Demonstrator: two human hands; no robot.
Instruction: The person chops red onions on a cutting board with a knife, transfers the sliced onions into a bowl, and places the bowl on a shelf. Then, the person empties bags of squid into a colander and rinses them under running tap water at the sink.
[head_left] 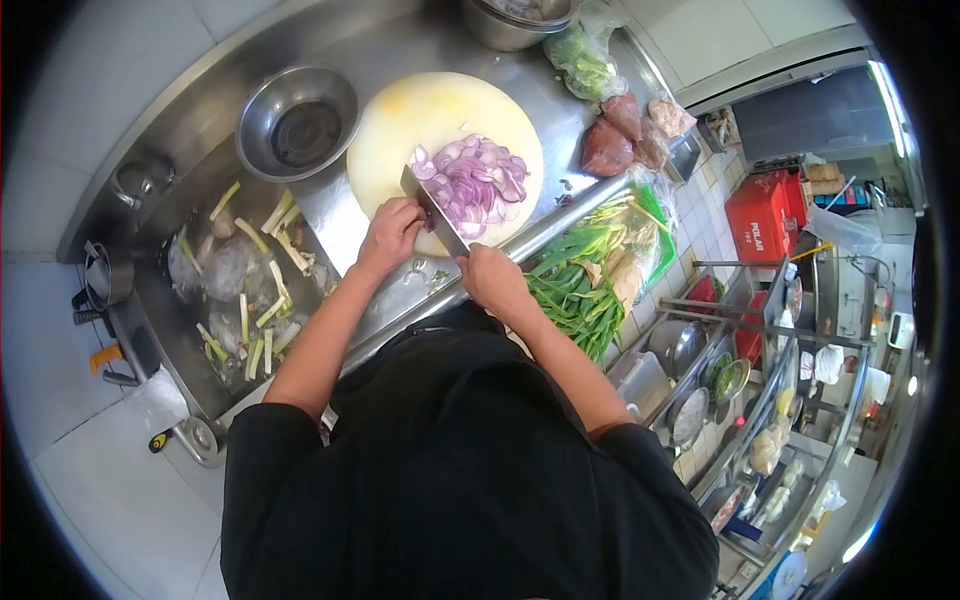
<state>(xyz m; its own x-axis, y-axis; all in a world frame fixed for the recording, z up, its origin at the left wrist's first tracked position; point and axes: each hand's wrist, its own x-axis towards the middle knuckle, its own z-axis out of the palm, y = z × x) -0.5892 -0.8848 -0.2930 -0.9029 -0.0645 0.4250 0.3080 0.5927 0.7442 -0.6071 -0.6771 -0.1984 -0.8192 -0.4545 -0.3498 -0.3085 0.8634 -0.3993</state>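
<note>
A round, pale yellow cutting board (400,115) lies on the steel counter. Sliced purple onion (475,185) is heaped on its right part. My right hand (490,278) is closed round the handle end of a wide-bladed knife (435,210), whose blade stands along the left side of the onion. On the blade's other side, my left hand (393,235) has its fingers curled together at the board's lower left edge, close to the blade. Whatever those fingers hold is mostly hidden; a bit of dark purple shows beside them.
An empty steel bowl (298,123) stands left of the board. The sink (200,330) holds cut stalks and plastic bags. Raw meat (610,145) and bagged greens (585,60) lie at the right. Leafy green stalks (590,285) are beyond the counter's front edge, near my right arm.
</note>
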